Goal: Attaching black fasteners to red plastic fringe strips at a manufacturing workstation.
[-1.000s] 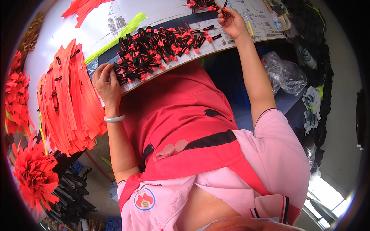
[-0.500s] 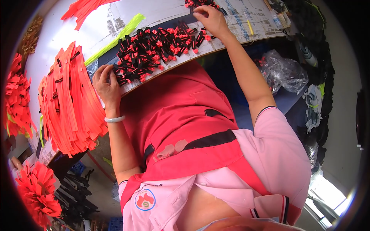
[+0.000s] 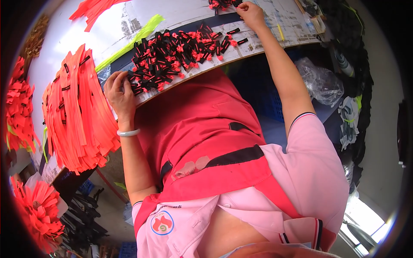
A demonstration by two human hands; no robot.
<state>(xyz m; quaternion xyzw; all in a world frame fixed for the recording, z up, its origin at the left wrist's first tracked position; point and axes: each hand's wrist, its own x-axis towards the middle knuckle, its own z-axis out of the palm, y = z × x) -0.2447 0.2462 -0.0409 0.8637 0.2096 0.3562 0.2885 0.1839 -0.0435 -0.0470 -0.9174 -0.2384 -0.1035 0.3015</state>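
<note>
A dense pile of small black fabric tabs with coral-red ends (image 3: 172, 58) lies along the table's near edge. At its left end rests my left hand (image 3: 119, 92), fingers curled against the outermost tabs; what lies between the fingertips is hidden. My right hand (image 3: 253, 16) reaches far forward to a smaller heap of the same tabs (image 3: 221, 4) at the top edge of the view. Its thumb and forefinger are pinched together at the heap's right side, by a black tab. Two loose black tabs (image 3: 242, 41) lie at the big pile's right end.
Left of my left hand, a thick bundle of coral-red strips (image 3: 79, 112) hangs over the table edge. A neon-yellow strip (image 3: 133, 41) lies behind the pile. Clear plastic bags (image 3: 320, 81) sit below the table at right. More coral-red bundles (image 3: 38, 210) stand at far left.
My right hand has moved right and slightly farther away, its fingers closing to a pinch. Loose tabs at the big pile's right end show more plainly. My left hand stays nearly still.
</note>
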